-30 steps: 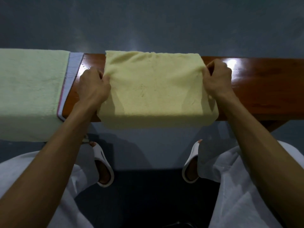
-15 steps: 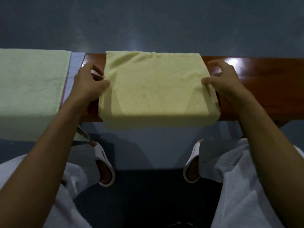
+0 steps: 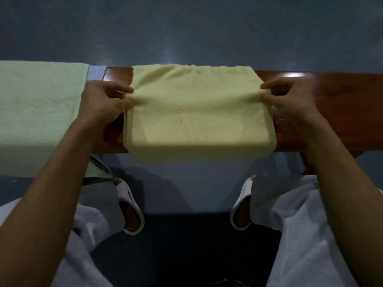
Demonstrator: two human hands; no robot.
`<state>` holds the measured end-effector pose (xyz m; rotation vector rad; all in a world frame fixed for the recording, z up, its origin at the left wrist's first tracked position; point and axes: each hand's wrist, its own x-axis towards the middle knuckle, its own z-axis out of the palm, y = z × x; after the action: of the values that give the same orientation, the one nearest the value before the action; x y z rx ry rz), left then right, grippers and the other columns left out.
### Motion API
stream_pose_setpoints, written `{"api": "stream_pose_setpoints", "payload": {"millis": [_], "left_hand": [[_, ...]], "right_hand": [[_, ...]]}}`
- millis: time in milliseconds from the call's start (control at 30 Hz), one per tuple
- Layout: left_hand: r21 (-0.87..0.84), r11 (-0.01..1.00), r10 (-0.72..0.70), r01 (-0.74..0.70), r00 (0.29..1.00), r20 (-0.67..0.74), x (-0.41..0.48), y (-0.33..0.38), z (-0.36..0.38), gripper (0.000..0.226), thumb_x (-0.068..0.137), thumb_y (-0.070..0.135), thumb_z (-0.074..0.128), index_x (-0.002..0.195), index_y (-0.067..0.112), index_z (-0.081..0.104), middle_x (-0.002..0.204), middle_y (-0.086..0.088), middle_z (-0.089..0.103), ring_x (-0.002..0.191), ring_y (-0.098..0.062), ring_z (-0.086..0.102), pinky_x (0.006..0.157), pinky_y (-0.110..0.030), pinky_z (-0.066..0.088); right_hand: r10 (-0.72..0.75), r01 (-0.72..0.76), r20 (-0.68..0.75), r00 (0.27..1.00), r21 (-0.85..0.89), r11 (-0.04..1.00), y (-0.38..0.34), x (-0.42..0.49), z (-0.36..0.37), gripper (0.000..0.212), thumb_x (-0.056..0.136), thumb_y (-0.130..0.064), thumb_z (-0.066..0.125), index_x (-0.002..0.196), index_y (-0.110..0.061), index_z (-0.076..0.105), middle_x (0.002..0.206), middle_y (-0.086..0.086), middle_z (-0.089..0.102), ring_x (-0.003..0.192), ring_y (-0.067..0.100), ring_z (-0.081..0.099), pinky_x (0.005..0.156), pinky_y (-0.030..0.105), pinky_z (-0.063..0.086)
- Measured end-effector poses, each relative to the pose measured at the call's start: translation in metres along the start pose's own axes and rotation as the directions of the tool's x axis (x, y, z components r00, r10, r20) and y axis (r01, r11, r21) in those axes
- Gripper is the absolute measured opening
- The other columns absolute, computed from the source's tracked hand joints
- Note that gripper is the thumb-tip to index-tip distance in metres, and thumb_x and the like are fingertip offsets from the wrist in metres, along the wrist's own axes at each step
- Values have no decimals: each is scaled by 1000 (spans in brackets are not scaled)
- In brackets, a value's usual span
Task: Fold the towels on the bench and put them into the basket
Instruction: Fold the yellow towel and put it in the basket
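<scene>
A yellow towel (image 3: 194,112) lies folded across the brown wooden bench (image 3: 342,104), its near edge hanging over the front. My left hand (image 3: 103,100) pinches the towel's left side between thumb and fingers. My right hand (image 3: 290,96) pinches its right side the same way, and the cloth bunches into a ridge between the two grips. A pale green towel (image 3: 37,112) is draped over the bench at the left, with a light blue cloth edge (image 3: 96,72) showing under it. No basket is in view.
The bench runs left to right, with bare glossy wood to the right of the yellow towel. Beyond it is dark grey floor (image 3: 186,27). Below the bench are my feet in white slippers (image 3: 132,206) and my light trousers.
Both hands have gone from resting at the towel's sides to pinching its side edges mid-way up. The cloth now puckers between them; the towel stays in place.
</scene>
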<state>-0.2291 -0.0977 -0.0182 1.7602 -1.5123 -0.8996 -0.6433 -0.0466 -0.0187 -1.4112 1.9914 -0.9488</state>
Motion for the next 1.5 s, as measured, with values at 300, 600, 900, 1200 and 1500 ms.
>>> {"api": "stream_pose_setpoints", "payload": {"millis": [300,600,900,1200,1500], "left_hand": [[202,970,156,-133,982,-103,-6,1,-4,29,91,18,78,119,17,75,115,-3,74,98,-11,67,84,-20,48],[433,845,412,-316,899,-149,-6,9,-8,28,97,33,72,114,13,77,105,-12,77,87,-21,68,84,-38,57],[-203,969,119,-138,988,-102,-3,35,-3,7,108,19,51,111,15,56,89,-14,75,62,-17,74,49,-24,55],[-820,549,194,-162,979,-64,10,50,-29,20,90,19,78,84,17,59,88,-7,65,94,-30,71,79,-34,59],[337,906,-377,257,851,365,-15,8,-36,40,78,20,86,111,5,67,107,-11,69,87,-22,69,54,-26,56]], "right_hand": [[-133,117,-162,978,-102,988,0,-1,-2,28,83,-25,85,109,-20,79,105,-3,76,92,3,72,88,32,62],[-298,185,-370,880,-312,932,-11,-5,-3,28,88,-42,69,103,-23,80,93,-3,78,77,9,71,77,37,62],[-61,145,-275,959,293,945,-36,-2,-2,12,98,-13,61,110,-12,59,89,8,75,72,19,76,61,31,62],[-181,318,-261,948,751,578,-59,5,-20,20,89,-13,78,76,-13,63,83,3,66,90,29,70,81,51,60],[229,-135,436,870,-237,962,-11,-22,-25,20,83,-12,82,76,-2,65,68,9,74,63,22,74,53,20,56]]}}
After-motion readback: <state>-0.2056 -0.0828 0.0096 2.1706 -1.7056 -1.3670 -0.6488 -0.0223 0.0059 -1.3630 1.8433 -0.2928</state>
